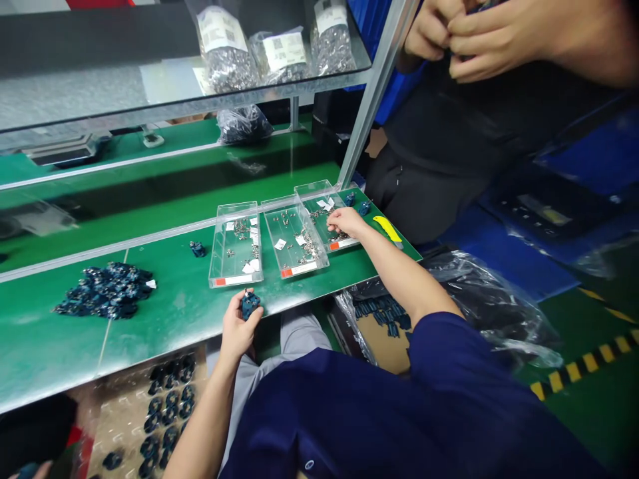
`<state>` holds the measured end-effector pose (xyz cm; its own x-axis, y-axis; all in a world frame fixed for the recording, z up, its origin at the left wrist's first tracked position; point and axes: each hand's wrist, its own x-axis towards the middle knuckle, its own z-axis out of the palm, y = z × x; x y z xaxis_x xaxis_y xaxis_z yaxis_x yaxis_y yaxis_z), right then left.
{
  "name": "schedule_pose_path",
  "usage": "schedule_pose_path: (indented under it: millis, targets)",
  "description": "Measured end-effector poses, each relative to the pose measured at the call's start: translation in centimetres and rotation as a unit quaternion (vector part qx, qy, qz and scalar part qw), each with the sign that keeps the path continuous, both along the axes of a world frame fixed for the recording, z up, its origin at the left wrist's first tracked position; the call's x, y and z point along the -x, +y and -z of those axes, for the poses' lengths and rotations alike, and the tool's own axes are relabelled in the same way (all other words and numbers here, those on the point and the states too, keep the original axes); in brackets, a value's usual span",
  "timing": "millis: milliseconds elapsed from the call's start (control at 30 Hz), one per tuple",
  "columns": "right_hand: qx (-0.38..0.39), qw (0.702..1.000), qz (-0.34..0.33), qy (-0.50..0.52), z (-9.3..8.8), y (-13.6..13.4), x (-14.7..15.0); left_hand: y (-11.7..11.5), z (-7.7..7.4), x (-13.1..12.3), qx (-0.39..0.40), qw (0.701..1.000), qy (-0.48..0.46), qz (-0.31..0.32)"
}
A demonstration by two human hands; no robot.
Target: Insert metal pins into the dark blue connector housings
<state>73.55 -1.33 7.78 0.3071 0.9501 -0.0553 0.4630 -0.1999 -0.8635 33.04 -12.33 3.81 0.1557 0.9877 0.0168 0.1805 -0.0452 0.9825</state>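
Note:
My left hand (pixel 238 326) grips a small dark blue plastic part (pixel 249 304) at the near edge of the green bench (pixel 174 306). My right hand (pixel 345 220) reaches into the rightmost clear tray (pixel 310 193), fingers curled over the small metal pieces inside; what they hold is hidden. Two more clear trays, the middle tray (pixel 279 263) and the left tray (pixel 219 266), hold small metal parts and white tags.
A heap of dark blue parts (pixel 106 291) lies at the left, one loose part (pixel 198 249) near the trays. A yellow tool (pixel 387 229) lies at the bench's right end. Bags of hardware (pixel 227 50) sit on the upper shelf. Another person's hands (pixel 464 33) work at upper right.

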Motion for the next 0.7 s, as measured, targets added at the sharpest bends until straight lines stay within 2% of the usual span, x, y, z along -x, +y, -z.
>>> schedule_pose_path:
  millis: [67, 133, 200, 300, 367, 533, 600, 700]
  targets:
    - [-0.009, 1.000, 0.001, 0.025, -0.9, -1.8, 2.4, 0.0, -0.7, -0.2, 0.000, 1.000, -0.016, -0.010]
    - [-0.026, 0.998, -0.032, 0.054, -1.7, -4.2, 6.1, 0.1, -1.8, -0.6, 0.005, 0.999, -0.042, -0.024]
    - [-0.039, 0.987, -0.118, 0.105, -2.3, -6.8, 10.7, 0.1, -3.0, -1.1, 0.017, 0.995, -0.092, -0.028]
    - [-0.019, 0.943, -0.262, 0.203, -3.0, -10.1, 17.2, -0.1, -4.4, -1.6, 0.061, 0.976, -0.207, 0.000]
    - [0.005, 0.921, -0.302, 0.245, -3.2, -11.3, 20.3, -0.4, -4.9, -1.4, 0.091, 0.960, -0.265, 0.017]
    - [0.007, 0.906, -0.300, 0.299, -2.9, -11.8, 24.6, -1.4, -4.8, 0.5, 0.101, 0.933, -0.346, -0.013]
    - [-0.037, 0.905, -0.299, 0.299, -2.6, -12.0, 25.6, -1.5, -4.6, 1.3, 0.106, 0.920, -0.376, -0.031]
    - [-0.123, 0.913, -0.303, 0.244, -2.2, -12.6, 26.7, -1.4, -4.5, 2.1, 0.116, 0.909, -0.398, -0.044]
